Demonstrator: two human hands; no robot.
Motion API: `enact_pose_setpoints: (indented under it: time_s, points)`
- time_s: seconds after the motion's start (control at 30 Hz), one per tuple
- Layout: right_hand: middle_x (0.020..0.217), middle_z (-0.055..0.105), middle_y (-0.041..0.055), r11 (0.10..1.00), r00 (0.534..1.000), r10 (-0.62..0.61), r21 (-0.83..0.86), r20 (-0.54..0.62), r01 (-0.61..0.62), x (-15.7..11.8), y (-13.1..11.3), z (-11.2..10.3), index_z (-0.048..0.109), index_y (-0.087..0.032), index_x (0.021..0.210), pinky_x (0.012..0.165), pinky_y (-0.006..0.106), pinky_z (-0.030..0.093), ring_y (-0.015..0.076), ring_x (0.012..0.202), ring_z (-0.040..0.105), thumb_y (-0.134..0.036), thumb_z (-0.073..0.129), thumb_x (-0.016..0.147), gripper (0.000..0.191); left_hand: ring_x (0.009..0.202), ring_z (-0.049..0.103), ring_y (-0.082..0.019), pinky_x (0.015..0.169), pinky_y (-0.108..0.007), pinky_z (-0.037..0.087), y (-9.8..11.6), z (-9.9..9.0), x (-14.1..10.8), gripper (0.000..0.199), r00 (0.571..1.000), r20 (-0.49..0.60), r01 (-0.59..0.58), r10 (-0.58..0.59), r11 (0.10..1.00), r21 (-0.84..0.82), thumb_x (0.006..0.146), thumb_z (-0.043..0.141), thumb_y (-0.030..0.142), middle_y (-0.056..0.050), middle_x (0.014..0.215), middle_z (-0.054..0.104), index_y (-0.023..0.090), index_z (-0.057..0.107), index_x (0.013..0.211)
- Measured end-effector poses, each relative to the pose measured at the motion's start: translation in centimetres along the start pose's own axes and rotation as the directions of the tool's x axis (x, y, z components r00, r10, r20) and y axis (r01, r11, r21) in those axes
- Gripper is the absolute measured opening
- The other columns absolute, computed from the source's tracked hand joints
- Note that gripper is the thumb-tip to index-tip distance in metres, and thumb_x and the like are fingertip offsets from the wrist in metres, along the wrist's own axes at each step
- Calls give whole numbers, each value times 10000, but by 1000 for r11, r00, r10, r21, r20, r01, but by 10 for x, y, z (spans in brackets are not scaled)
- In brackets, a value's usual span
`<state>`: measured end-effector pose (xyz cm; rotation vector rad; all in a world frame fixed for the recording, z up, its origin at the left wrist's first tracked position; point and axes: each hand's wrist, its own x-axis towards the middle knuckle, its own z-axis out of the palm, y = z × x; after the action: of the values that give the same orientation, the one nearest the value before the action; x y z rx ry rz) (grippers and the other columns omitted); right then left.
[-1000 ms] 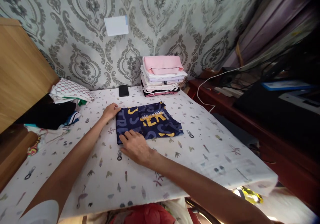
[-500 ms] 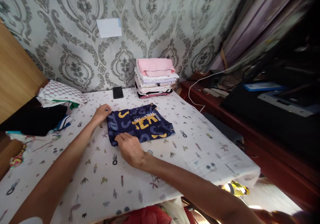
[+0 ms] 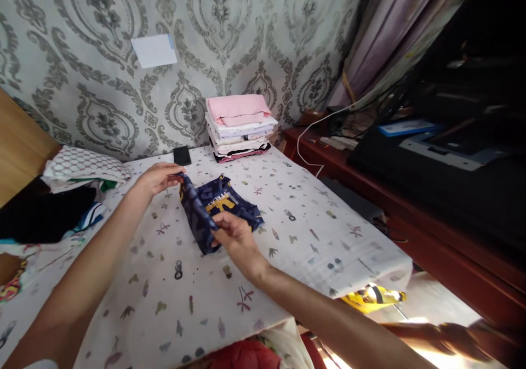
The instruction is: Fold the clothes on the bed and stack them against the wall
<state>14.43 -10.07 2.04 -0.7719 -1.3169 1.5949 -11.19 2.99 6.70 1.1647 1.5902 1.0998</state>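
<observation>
On the white, motif-printed, cloth-covered surface (image 3: 304,259), the navy-blue fabric garment with yellow lettering (image 3: 219,200) lies away from the edges, one side lifted. The left hand (image 3: 161,179) pinches that side's far corner and the right hand (image 3: 236,238) its near corner, seemingly to keep it straight. A neat pink-topped stack of folded clothes (image 3: 240,128) and a flat black rectangular object (image 3: 182,155) sit by the back edge, clear of the garment; rumpled black cloth (image 3: 49,213) lies toward the left edge
</observation>
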Motion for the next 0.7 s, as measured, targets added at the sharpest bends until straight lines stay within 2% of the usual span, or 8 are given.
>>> enact_pose_setpoints:
  time_s: [0.1,0.23,0.33,0.47,0.53,0.6,0.67,0.7]
  points:
    - [709,633,-28,990,986,90,119,-142,-73,-1,4,-38,619,-200,800,631,252,558,109,606,588,-366,752,707,232,718,743,-202,609,-244,587,-1,42,15,135,994,100,48,-40,996,-78,728,784,223,-117,764,755,122,710,782]
    - [676,674,2,958,943,239,216,-233,-189,4,11,-79,612,-172,774,645,278,594,135,604,658,-300,805,672,253,713,752,-211,682,-261,601,-6,89,28,115,974,201,131,-105,984,-119,745,768,188,-117,672,733,103,690,749]
    - [633,672,9,934,917,321,239,-236,-266,9,13,-92,594,-173,753,648,286,611,145,585,678,-189,759,718,169,675,744,-200,686,-263,598,-11,108,34,102,970,211,143,-120,985,-97,769,738,189,-102,629,719,104,683,756]
    - [652,697,29,925,901,364,206,-235,-319,12,6,-96,585,-175,783,678,275,616,151,619,707,-121,660,780,92,702,746,-200,743,-294,600,-19,118,32,128,969,223,130,-108,988,-87,809,699,203,-103,694,735,101,673,883]
    - [676,708,40,929,891,368,159,-265,-336,10,2,-101,584,-173,837,660,268,608,159,645,718,-132,644,785,89,800,754,-205,813,-322,595,-24,117,25,259,974,223,58,-39,995,-77,830,676,214,-109,815,760,117,647,1068]
    - [712,710,38,944,893,327,57,-309,-326,6,-1,-110,587,-175,921,577,252,576,166,642,714,-172,642,783,148,956,738,-207,907,-347,566,-28,114,11,385,970,225,-93,91,996,-1,861,633,226,-118,994,763,156,588,1237]
    - [750,704,29,954,907,208,-129,-366,-271,2,-3,-118,593,-182,993,485,233,507,163,607,686,-223,624,790,209,1119,683,-213,1005,-373,512,-32,110,-8,409,935,260,-286,241,946,152,902,572,252,-124,1173,726,193,562,1307]
    - [766,699,28,941,917,124,-248,-380,-230,0,-4,-121,601,-184,1010,475,236,482,161,597,668,-243,606,799,218,1191,644,-220,1054,-386,475,-33,109,-18,399,905,294,-381,306,893,241,923,540,275,-124,1252,697,207,566,1316]
